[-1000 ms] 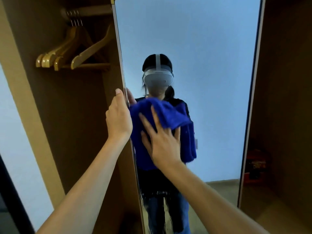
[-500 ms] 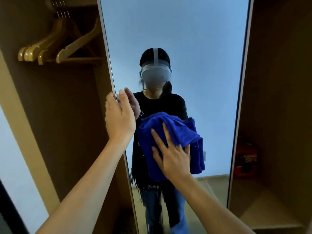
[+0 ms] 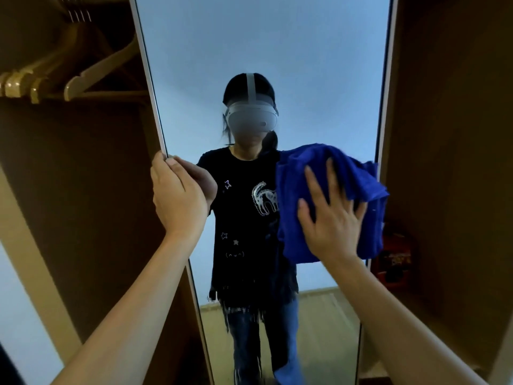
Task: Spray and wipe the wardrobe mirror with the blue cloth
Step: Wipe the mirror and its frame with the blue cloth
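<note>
Hangers (image 3: pixel 83 79), pale varnished wood with curved shoulders, hang in the open wardrobe bay left of the mirror (image 3: pixel 263 51); they sit blurred at the frame edge, so their count is uncertain.

Left hand (image 3: pixel 177 195) grips the mirror's left edge, thumb on the glass side and fingers curled behind the thin pale frame strip. It has kept this hold through the last second, steadying the door panel.

Mirror itself is a tall flat pane, smooth and glossy, showing the reflected person in a dark printed shirt and jeans with a pale wall behind. No streaks or spray droplets can be made out on the glass at this sharpness.

Blue cloth (image 3: pixel 319 173) has travelled: a second ago it lay against the mirror's left side beside the gripping hand, and now it is pressed near the mirror's right edge, at about the same height. Judged from that, a sideways wiping stroke across the middle band is nearly finished; the upper and lower glass probably remain to be done.

Cloth is thick terry, deep blue, bunched and folded, with a loose flap hanging below.

Right hand (image 3: pixel 330 218) lies flat on the cloth, fingers spread, pressing it against the glass.

Right of the mirror, a red object (image 3: pixel 394 259) sits low in the dim brown wardrobe bay; its nature is unclear.
</note>
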A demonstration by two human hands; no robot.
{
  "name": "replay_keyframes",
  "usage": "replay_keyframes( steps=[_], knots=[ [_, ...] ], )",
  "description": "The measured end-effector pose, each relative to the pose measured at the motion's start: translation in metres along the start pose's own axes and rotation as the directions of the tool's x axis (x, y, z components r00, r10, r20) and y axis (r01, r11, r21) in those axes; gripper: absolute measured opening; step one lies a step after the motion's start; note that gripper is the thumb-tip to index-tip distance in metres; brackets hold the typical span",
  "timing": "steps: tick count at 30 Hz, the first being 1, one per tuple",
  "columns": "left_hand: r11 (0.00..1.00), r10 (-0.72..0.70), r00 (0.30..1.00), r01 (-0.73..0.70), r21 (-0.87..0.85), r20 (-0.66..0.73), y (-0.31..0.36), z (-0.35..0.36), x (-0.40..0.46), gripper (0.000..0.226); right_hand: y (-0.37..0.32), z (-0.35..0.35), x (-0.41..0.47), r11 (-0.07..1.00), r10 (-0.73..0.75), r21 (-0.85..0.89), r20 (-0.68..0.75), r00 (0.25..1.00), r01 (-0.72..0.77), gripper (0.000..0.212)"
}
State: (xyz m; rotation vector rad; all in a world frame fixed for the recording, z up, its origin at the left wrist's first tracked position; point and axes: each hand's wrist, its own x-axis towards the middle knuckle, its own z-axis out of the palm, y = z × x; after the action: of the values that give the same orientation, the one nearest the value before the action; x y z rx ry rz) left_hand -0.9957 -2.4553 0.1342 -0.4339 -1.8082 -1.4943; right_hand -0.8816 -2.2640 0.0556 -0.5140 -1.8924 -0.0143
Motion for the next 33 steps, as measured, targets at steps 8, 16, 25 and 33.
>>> replay_keyframes(
  steps=[8, 16, 25, 33],
  knots=[
    [1.0, 0.004, 0.999, -0.005, -0.008, -0.036, -0.001, 0.003, 0.001, 0.046, 0.013, -0.006, 0.003, 0.996, 0.082, 0.03, 0.009, 0.997, -0.082, 0.056],
    [0.999, -0.001, 0.999, -0.001, -0.04, -0.035, 0.0, 0.001, -0.002, 0.045, -0.063, 0.016, -0.017, 0.981, -0.194, 0.014, 0.045, 0.98, 0.193, 0.058],
    [0.988, 0.028, 1.0, -0.029, -0.152, -0.004, -0.003, -0.002, -0.004, 0.049, -0.09, 0.009, 0.024, 0.956, -0.289, 0.05, 0.015, 0.957, 0.288, 0.055],
    [0.992, -0.016, 0.999, 0.012, -0.125, -0.034, 0.001, 0.004, -0.004, 0.049, -0.023, -0.033, 0.086, 0.999, -0.043, 0.027, -0.067, 0.997, 0.045, 0.056]
  ],
)
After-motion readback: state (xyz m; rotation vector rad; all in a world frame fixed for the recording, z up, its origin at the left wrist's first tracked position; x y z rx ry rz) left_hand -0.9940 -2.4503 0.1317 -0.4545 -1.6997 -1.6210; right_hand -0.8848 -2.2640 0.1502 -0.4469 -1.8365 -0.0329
